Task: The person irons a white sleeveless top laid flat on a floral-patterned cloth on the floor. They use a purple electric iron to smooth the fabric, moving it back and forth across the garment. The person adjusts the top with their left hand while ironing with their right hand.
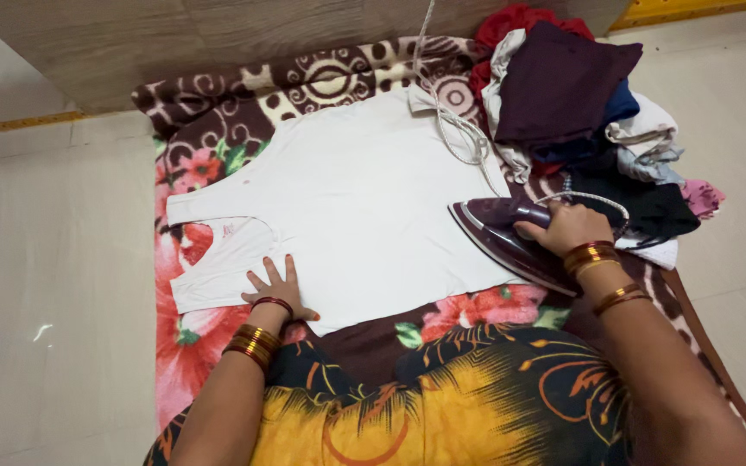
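White sleeveless vest (356, 203) spread flat at centre frame on a floral blanket (209, 155) over the floor. Left hand (276, 289) pressed palm-down on the vest's lower left edge, fingers (262, 278) spread apart. Right hand (567, 229) at right of centre, fingers clamped round the handle of a dark purple iron (511, 235) resting on the vest's right edge. Heap of folded clothes (580, 112) at upper right, white cord (459, 129) trailing beside it.

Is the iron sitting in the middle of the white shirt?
No, the purple iron sits at the white shirt's right edge, gripped by the right hand.
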